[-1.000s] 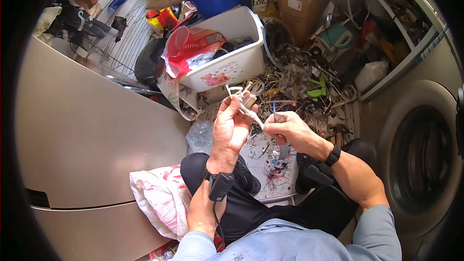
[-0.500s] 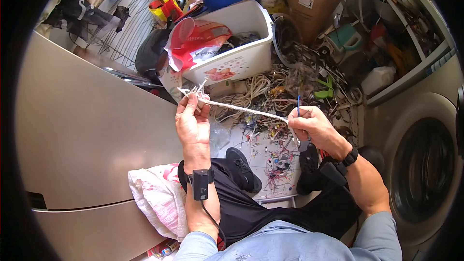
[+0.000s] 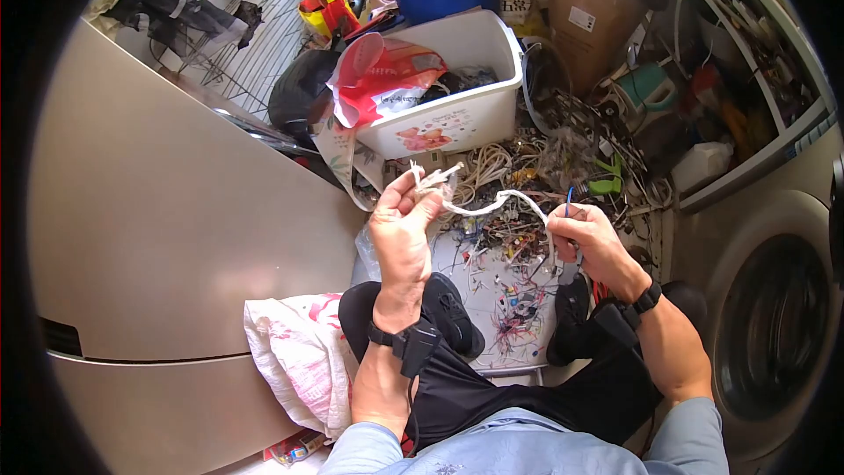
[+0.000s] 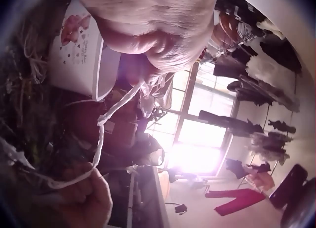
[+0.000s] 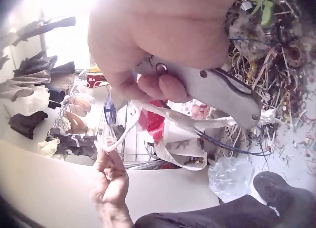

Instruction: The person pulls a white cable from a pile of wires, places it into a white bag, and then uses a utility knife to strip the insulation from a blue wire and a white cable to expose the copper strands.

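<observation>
My left hand (image 3: pixel 403 242) pinches a tangled bunch of white cable ends (image 3: pixel 437 179) between thumb and fingers. From there a white cable (image 3: pixel 483 209) runs slack, with a kink midway, across to my right hand (image 3: pixel 596 244). The right fingers curl round a grey metal folding-knife handle (image 5: pixel 212 92) and hold the white cable as well; the knife's blade is hidden. A thin blue wire (image 3: pixel 569 198) sticks up beside the right thumb. In the right wrist view, a dark blue wire (image 5: pixel 232 145) loops below the knife handle.
A white bin (image 3: pixel 440 134) with a red bag in it stands ahead. Wire scraps and coiled cables (image 3: pixel 488 163) cover the floor behind a white sheet (image 3: pixel 462 255) strewn with small pieces. A washing machine (image 3: pixel 774 317) stands right, a smooth grey panel (image 3: pixel 193 237) left.
My hands first drew apart, pulling the white cable straight. Since then the left hand has moved back toward the right and turned, and the cable has gone slack.
</observation>
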A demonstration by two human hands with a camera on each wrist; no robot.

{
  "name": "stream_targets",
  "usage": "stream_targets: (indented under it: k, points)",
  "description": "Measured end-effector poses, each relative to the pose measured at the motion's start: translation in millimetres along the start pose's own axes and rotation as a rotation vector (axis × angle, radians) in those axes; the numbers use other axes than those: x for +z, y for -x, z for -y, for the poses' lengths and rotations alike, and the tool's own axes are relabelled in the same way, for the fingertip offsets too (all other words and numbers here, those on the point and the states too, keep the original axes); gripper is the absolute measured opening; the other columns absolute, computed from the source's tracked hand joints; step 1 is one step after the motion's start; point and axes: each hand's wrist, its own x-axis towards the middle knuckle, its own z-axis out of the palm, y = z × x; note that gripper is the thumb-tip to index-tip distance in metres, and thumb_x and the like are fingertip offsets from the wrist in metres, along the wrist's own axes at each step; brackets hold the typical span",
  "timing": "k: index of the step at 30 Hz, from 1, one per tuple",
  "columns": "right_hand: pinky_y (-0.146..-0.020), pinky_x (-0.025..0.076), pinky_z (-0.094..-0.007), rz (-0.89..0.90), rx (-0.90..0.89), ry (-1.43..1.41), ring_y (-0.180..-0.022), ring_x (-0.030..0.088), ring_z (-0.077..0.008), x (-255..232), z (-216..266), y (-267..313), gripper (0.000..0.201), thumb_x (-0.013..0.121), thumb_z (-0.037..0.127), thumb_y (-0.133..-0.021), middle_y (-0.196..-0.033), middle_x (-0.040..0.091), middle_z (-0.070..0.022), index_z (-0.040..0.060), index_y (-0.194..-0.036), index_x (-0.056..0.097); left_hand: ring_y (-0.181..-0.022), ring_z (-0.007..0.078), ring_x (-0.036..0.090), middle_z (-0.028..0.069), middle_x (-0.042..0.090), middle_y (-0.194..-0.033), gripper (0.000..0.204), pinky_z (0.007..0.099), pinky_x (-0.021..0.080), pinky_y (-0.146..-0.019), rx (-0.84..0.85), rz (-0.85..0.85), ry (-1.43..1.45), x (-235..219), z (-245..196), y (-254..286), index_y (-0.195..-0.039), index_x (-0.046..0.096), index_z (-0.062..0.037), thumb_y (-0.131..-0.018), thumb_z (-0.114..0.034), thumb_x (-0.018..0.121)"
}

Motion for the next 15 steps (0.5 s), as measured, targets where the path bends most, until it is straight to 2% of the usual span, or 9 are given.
stream_targets:
  k: [4, 7, 15]
  points:
    - [-0.05, 0.034, -0.0238, -0.002, 0.017, 0.001, -0.051, 0.044, -0.006, 2.9, -1.2, -2.0, 0.021, 0.067, 0.018, -0.097, -0.061, 0.053, 0.0014, 0.0052, -0.081, 0.063, -0.105, 0.0235, 0.071, 0.0197, 0.067, -0.122, 0.057, 0.0316, 0.061, -0.089, 0.093, 0.043, -0.086, 11.1, 0.4, 7.7, -0.14, 0.048, 0.0052, -0.088, 0.017, 0.067]
    - [-0.05, 0.035, -0.024, 0.004, 0.016, 0.007, -0.051, 0.044, -0.0061, 2.2, -2.9, -4.5, 0.021, 0.067, 0.018, -0.097, -0.061, 0.054, 0.0013, 0.005, -0.081, 0.063, -0.106, 0.0244, 0.071, 0.0197, 0.065, -0.124, 0.058, 0.032, 0.061, -0.091, 0.094, 0.007, -0.17, 17.1, -4.3, 11.7, -0.139, 0.048, 0.0057, -0.085, 0.018, 0.068]
    - [-0.05, 0.035, -0.024, 0.016, 0.03, -0.017, -0.052, 0.045, -0.0062, 5.4, -4.6, -5.4, 0.019, 0.068, 0.019, -0.098, -0.062, 0.055, 0.0011, 0.004, -0.086, 0.064, -0.106, 0.0229, 0.071, 0.0168, 0.067, -0.121, 0.051, 0.0308, 0.059, -0.092, 0.025, 0.03, -0.125, 9.7, 2.6, 11.3, -0.134, 0.051, 0.0061, -0.087, 0.018, 0.066]
